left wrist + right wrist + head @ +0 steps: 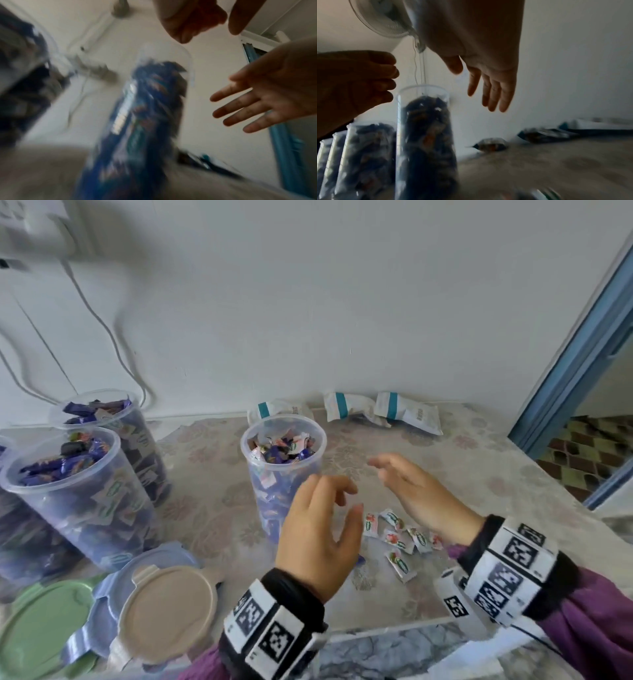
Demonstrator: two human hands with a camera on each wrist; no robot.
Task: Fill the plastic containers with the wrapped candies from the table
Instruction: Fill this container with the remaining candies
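A patterned table [479,474] carries the scene, with two full clear containers [78,494] of blue-wrapped sweets standing well off beyond the left hand's knuckles. A third container [282,474], nearly filled to its rim with blue and white wrapped candies, stands upright just past the left fingertips [337,484]. Three round lids [168,611], green, blue and beige, lie overlapping beside the left wrist. Teal-striped white bags [407,410] rest against the wall, far beyond the right fingertips [376,462]. The left hand [318,535] hovers with fingers loosely curled and thumb apart, gripping nothing. The right hand [418,494] hangs palm-inward, fingers nearly straight and spread, likewise empty. A small scatter of white wrapped candies [400,537] lies on the table below and between the two hands, nearest the right palm.
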